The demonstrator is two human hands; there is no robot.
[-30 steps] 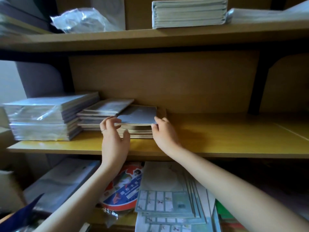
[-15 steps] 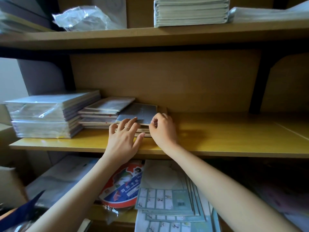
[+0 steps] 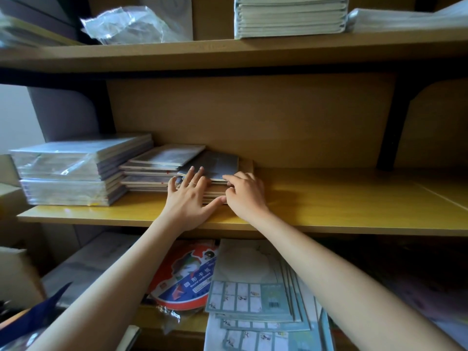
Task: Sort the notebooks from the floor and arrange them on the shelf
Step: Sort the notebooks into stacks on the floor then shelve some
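Head view: the notebooks (image 3: 217, 165) lie stacked on the middle shelf (image 3: 329, 198), just beside some wrapped packs (image 3: 76, 168) (these are on their left). The left hand (image 3: 187, 198) presses the stack with fingers spread flat. The right hand (image 3: 247, 196) curls its fingers round the stack's front corner.

Hands two: left hand (image 3: 188, 198), right hand (image 3: 244, 196). Notebook piles four: wrapped pile (image 3: 76, 171), loose pile (image 3: 162, 162), centre pile (image 3: 219, 165), top pile (image 3: 288, 16). Bag (image 3: 131, 24) one.

Grey-covered notebooks (image 3: 215, 165); yellow shelf (image 3: 329, 198); red-and-blue round card pack (image 3: 187, 277).
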